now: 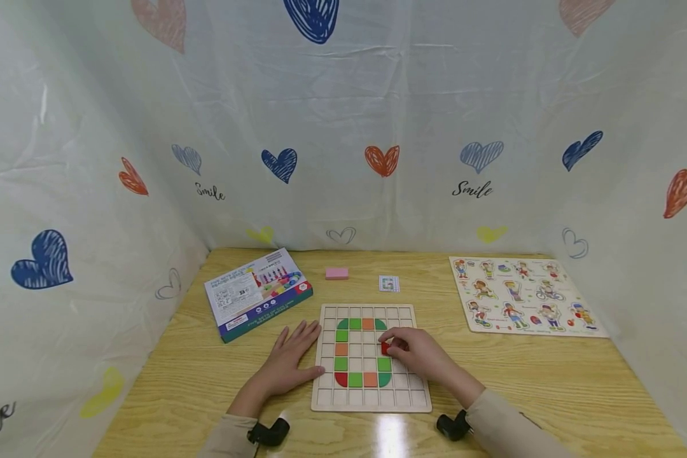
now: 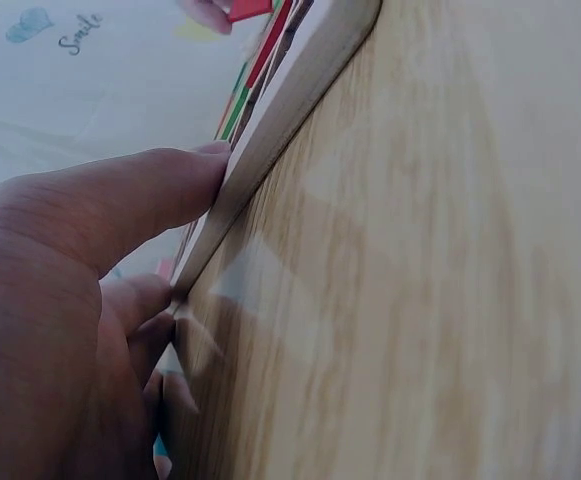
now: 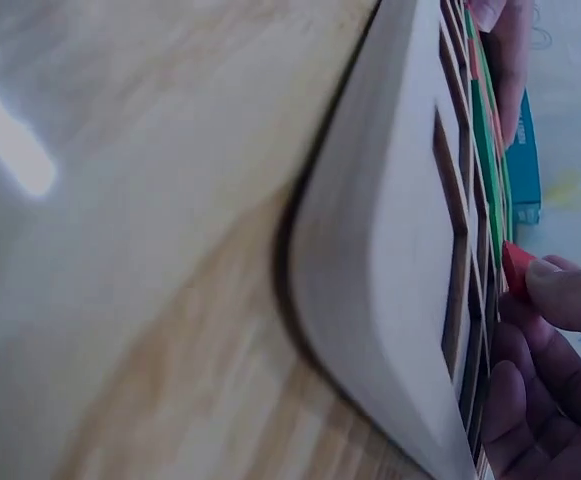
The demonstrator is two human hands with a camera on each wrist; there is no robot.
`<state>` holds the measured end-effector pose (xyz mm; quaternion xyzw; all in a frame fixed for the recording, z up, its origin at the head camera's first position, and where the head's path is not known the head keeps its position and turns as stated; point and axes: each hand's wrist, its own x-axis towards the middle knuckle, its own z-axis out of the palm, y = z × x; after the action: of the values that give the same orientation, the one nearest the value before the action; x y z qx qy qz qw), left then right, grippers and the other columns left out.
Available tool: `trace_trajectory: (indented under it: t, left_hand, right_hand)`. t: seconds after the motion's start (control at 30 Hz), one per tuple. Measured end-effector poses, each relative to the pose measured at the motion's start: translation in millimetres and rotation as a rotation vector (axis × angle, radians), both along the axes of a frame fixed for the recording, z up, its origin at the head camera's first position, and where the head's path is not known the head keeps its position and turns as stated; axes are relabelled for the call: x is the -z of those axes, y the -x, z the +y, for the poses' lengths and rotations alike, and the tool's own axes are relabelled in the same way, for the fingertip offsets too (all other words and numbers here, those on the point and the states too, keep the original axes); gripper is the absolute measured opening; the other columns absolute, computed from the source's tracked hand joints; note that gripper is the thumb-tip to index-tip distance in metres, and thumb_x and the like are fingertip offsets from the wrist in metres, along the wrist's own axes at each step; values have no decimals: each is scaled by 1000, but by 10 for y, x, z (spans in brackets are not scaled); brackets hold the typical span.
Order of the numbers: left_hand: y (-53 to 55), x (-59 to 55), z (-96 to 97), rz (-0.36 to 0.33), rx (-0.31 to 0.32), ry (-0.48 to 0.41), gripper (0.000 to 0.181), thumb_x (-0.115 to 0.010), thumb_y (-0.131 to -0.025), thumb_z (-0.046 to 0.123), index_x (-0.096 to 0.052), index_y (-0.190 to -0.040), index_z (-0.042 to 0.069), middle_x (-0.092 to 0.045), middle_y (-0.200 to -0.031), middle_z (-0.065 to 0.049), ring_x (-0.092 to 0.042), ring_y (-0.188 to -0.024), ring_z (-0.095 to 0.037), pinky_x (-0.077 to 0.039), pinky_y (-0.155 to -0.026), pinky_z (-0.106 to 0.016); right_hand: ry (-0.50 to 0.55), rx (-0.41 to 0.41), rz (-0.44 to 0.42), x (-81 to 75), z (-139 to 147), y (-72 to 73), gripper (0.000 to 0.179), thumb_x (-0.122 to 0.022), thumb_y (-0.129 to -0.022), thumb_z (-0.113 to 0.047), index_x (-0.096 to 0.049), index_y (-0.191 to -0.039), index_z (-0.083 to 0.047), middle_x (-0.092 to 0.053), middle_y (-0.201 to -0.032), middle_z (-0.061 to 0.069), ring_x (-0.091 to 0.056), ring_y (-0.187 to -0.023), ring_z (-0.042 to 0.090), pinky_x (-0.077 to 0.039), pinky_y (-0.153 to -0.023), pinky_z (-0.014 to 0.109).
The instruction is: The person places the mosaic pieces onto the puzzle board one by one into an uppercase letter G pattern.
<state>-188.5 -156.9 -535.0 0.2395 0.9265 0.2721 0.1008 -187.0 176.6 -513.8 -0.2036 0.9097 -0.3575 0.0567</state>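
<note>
A wooden grid board (image 1: 401,399) lies on the table, with green, orange and red tiles set in a ring on it. My left hand (image 1: 289,361) rests flat beside it, fingers spread and fairly straight. Its thumb (image 2: 160,190) touches the board's left edge. Over the right side of the ring, my right hand (image 1: 422,353) pinches a red tile (image 3: 515,268) between thumb and fingers. A light green tile (image 1: 384,364) sits just below that spot, and a dark green rounded tile (image 1: 380,324) just above. Another red tile (image 1: 341,380), with one rounded corner, fills the ring's lower left.
A game box (image 1: 257,292) lies at the back left. Behind the board are a pink block (image 1: 336,273) and a small pattern card (image 1: 388,284). A picture puzzle board (image 1: 521,299) lies at the right. A curtain (image 1: 343,114) printed with hearts surrounds the table.
</note>
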Motion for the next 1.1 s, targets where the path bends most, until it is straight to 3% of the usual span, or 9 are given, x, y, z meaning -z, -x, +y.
trace_trajectory:
  t: [0.4,0.63,1.1]
  left_hand:
    - [-4,-7,-1,-4,-1,-6,86,-64,-95,52,-29,-162,12,-24,-168,-5,-9,-157,-30,4,-124,-55]
    - [-2,1,-4,3,6,-12,86,-64,-95,52,-29,-162,11,-24,-168,-6,-9,-156,-30,3,-124,-56]
    - [-8,-14,-3,0,6,-13,86,-65,-95,52,-28,-162,11,-23,-168,-6,-9,-156,-30,4,-124,-56]
  right_hand:
    - [-52,1,10,2,-134,23,13,-68,-98,-13,-74,-108,-18,-58,-78,-12,-51,-70,5,-45,-62,24]
    - [-45,9,9,18,-152,21,12,-72,-95,-12,-75,-106,-16,-62,-89,-12,-54,-78,5,-49,-68,25]
    - [-18,33,-8,-21,-152,-13,7,-72,-95,-10,-74,-100,-15,-63,-89,-10,-56,-78,6,-51,-68,25]
